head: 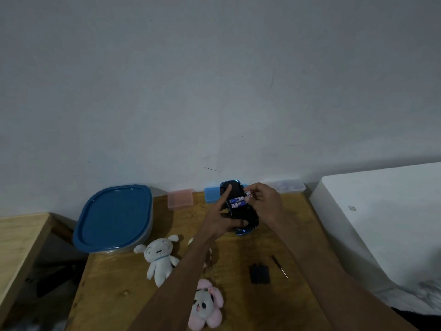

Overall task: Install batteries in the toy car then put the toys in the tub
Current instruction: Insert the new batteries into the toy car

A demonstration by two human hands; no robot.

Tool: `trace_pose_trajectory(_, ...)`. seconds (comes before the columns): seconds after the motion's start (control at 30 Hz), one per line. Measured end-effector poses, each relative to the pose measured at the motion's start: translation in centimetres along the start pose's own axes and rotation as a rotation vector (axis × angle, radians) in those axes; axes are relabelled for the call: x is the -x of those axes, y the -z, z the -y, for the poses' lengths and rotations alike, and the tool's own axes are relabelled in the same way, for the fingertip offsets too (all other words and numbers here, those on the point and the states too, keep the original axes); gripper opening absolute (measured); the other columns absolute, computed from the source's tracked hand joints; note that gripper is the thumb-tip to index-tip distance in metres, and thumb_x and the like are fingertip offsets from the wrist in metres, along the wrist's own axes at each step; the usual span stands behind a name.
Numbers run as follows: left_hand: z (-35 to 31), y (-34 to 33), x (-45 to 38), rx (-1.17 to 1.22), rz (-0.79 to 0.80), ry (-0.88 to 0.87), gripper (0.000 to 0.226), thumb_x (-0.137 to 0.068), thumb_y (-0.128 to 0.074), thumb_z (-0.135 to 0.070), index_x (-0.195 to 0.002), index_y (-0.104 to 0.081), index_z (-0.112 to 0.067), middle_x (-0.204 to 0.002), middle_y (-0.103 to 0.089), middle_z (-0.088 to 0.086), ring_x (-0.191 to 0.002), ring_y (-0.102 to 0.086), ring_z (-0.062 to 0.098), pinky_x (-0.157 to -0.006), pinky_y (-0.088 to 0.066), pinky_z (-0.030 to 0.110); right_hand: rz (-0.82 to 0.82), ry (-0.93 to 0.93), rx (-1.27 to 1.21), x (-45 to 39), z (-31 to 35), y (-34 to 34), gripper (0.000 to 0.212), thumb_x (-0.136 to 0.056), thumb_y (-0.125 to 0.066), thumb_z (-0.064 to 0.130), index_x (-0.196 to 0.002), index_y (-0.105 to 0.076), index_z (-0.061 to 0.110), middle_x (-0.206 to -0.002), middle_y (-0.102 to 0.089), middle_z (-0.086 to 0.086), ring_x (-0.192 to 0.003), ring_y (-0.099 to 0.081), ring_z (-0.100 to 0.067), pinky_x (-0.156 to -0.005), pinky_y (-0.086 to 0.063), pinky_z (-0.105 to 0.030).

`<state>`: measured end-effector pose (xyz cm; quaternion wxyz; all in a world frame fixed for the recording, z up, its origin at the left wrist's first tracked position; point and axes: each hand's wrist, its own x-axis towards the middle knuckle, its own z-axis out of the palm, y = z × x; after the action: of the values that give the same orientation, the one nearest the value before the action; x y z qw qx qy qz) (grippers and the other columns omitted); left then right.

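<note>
I hold a dark toy car (247, 222) upside down above the wooden table (114, 283). Two blue batteries (237, 203) lie in its open bay. My left hand (220, 219) grips the car from the left, its forefinger stretched along the underside. My right hand (263, 201) pinches a further battery (248, 193) at the bay's right edge. The black battery cover (259, 274) and a small screwdriver (279, 266) lie on the table. A white plush toy (159, 258) and a pink panda plush (205, 305) lie nearer me. The tub (114, 219) with its blue lid on stands at the left.
A pink box (180, 199), a blue box (212, 195) and a clear box (286, 186) line the wall at the table's back. A white cabinet (381, 218) stands to the right, a second wooden surface (21, 240) to the left.
</note>
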<state>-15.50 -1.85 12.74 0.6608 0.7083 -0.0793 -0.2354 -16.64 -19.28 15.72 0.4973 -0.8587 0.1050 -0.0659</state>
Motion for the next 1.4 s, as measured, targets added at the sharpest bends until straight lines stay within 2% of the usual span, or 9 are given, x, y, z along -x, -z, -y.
trace_pose_trajectory(0.17,-0.5,-0.1,0.1,0.010,0.014,-0.003,0.115,-0.070,-0.085,0.007,-0.154,-0.026,-0.044,-0.136,-0.054,0.004,-0.104,-0.069,0.020,-0.075,-0.063,0.037,-0.118,-0.008,-0.078,0.7,-0.1,-0.5,0.022,-0.083,-0.079,0.010,-0.104,-0.075,0.017,-0.090,-0.072,0.002,-0.083,-0.068,-0.006,-0.075,-0.057,-0.022)
trace_pose_trajectory(0.33,-0.9,-0.1,0.0,0.007,0.011,-0.016,0.114,-0.071,-0.085,0.006,-0.154,-0.026,-0.046,-0.134,-0.056,0.000,-0.104,-0.069,0.018,-0.081,-0.063,0.043,-0.198,-0.092,-0.160,1.3,-0.7,-1.4,0.021,-0.084,-0.079,0.014,-0.102,-0.070,0.016,-0.095,-0.076,-0.002,-0.086,-0.073,-0.012,-0.074,-0.062,-0.031)
trace_pose_trajectory(0.5,-1.0,0.0,0.1,0.033,-0.019,-0.022,0.112,-0.073,-0.084,0.006,-0.153,-0.025,-0.046,-0.129,-0.057,-0.005,-0.106,-0.068,0.014,-0.078,-0.062,0.033,-0.332,-0.111,-0.097,1.8,-0.8,-2.2,0.015,-0.083,-0.080,0.019,-0.093,-0.070,0.013,-0.094,-0.075,-0.003,-0.084,-0.070,-0.015,-0.071,-0.060,-0.034)
trace_pose_trajectory(0.7,-1.3,-0.2,0.2,0.019,-0.022,-0.044,0.112,-0.074,-0.084,0.005,-0.156,-0.024,-0.042,-0.132,-0.058,0.000,-0.106,-0.069,0.014,-0.083,-0.062,0.037,-0.298,-0.079,-0.041,2.4,-0.2,-2.8,0.017,-0.085,-0.079,0.023,-0.094,-0.075,0.009,-0.088,-0.071,0.000,-0.075,-0.065,-0.007,-0.058,-0.043,-0.011)
trace_pose_trajectory(0.87,-1.1,-0.2,0.5,0.036,-0.045,-0.029,0.113,-0.072,-0.085,0.007,-0.156,-0.026,-0.041,-0.134,-0.058,0.005,-0.104,-0.070,0.017,-0.082,-0.062,0.038,-0.304,-0.026,0.163,2.6,-0.1,-2.6,0.013,-0.087,-0.076,0.026,-0.090,-0.077,0.014,-0.086,-0.068,0.001,-0.078,-0.062,-0.014,-0.060,-0.037,-0.014)
trace_pose_trajectory(1.0,-1.0,-0.4,0.8,0.039,-0.060,-0.039,0.113,-0.070,-0.084,0.009,-0.151,-0.030,-0.048,-0.136,-0.057,0.004,-0.111,-0.067,0.025,-0.086,-0.061,0.046,-0.235,-0.024,0.246,2.8,0.7,-2.1,0.010,-0.087,-0.076,0.024,-0.088,-0.076,0.014,-0.088,-0.068,0.003,-0.070,-0.051,0.000,-0.058,-0.029,-0.007)
trace_pose_trajectory(1.1,-1.1,-0.4,1.0,0.037,-0.061,-0.048,0.112,-0.071,-0.082,0.011,-0.146,-0.031,-0.053,-0.138,-0.056,0.004,-0.111,-0.067,0.026,-0.084,-0.062,0.044,-0.194,-0.063,0.238,2.7,1.1,-1.7,0.011,-0.087,-0.076,0.025,-0.087,-0.075,0.014,-0.088,-0.059,0.004,-0.069,-0.049,0.001,-0.056,-0.030,-0.008)
trace_pose_trajectory(1.27,-1.4,-0.4,1.1,0.045,-0.054,-0.058,0.112,-0.073,-0.081,0.011,-0.152,-0.027,-0.047,-0.138,-0.055,0.000,-0.112,-0.066,0.026,-0.088,-0.060,0.049,-0.157,-0.060,0.214,2.1,1.5,-1.4,0.011,-0.086,-0.077,0.026,-0.080,-0.070,0.019,-0.078,-0.052,0.012,-0.073,-0.056,-0.009,-0.063,-0.046,-0.021)
trace_pose_trajectory(1.4,-2.4,-0.5,0.7,0.082,-0.052,-0.049,0.111,-0.075,-0.079,0.013,-0.156,-0.024,-0.042,-0.134,-0.054,-0.002,-0.110,-0.067,0.026,-0.082,-0.062,0.044,-0.312,-0.072,-0.080,2.3,0.9,-1.7,0.011,-0.095,-0.067,0.024,-0.091,-0.067,0.013,-0.084,-0.067,-0.001,-0.072,-0.062,-0.007,-0.054,-0.046,-0.012)
